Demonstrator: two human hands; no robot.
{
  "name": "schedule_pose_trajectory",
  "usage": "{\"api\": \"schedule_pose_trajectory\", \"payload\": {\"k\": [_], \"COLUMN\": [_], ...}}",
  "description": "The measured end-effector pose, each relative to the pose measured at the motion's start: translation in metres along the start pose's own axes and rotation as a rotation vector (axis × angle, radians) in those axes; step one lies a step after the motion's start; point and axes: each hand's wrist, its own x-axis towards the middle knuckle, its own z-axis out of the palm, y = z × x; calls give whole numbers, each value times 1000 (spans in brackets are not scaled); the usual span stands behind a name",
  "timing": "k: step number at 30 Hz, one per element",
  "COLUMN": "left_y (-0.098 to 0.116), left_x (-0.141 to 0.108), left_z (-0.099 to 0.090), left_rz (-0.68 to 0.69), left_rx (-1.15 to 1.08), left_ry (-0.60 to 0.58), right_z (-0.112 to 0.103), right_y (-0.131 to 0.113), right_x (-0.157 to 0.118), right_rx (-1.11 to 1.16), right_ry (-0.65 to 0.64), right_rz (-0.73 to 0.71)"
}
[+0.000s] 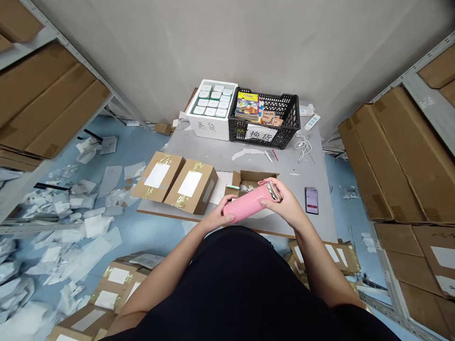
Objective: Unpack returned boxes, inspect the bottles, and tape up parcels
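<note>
A pink insulated bottle (247,203) with a shiny silver lid (272,191) and a small pink strap is held tilted in front of my body, lid end up to the right. My left hand (218,214) grips its base end. Around the lid end, my right hand (282,200) has its fingers closed, with the thumb along the side. Just behind the bottle stands an open cardboard box (236,178) on the table, partly hidden by the bottle and my hands. Some small items lie inside it, too small to name.
Two taped cardboard boxes (190,184) stand on the table (220,154) at left. At the back are a white foam box (209,128) of small cartons and a black crate (292,128) with books. A phone (312,200) lies right. Shelves flank both sides; paper litters the floor.
</note>
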Motion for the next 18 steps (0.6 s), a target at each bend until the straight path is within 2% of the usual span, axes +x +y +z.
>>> {"api": "schedule_pose_trajectory", "payload": {"k": [2,5,7,8,11,14,18], "left_y": [-6,-23,-36,-43,-58,-66,-76], "left_x": [-1,1,3,4,10,16,19], "left_z": [-10,-25,-31,-33,-35,-37,-44], "left_rz": [31,45,-45,-111,-261,-257,-219], "left_rx": [65,396,658,755,894,908,788], "left_ry": [97,444,597,610,543,493,500], "right_z": [1,4,8,11,25,41,61], "right_y": [4,7,7,6,7,11,22], "right_x": [-5,-12,-15,-16,-15,-10,-2], "right_rx": [-36,-101,-151,-176,-224,-272,-375], "right_ry": [37,109,172,200,252,268,275], "right_rz": [-6,-16,-21,-22,-45,-89,-90]}}
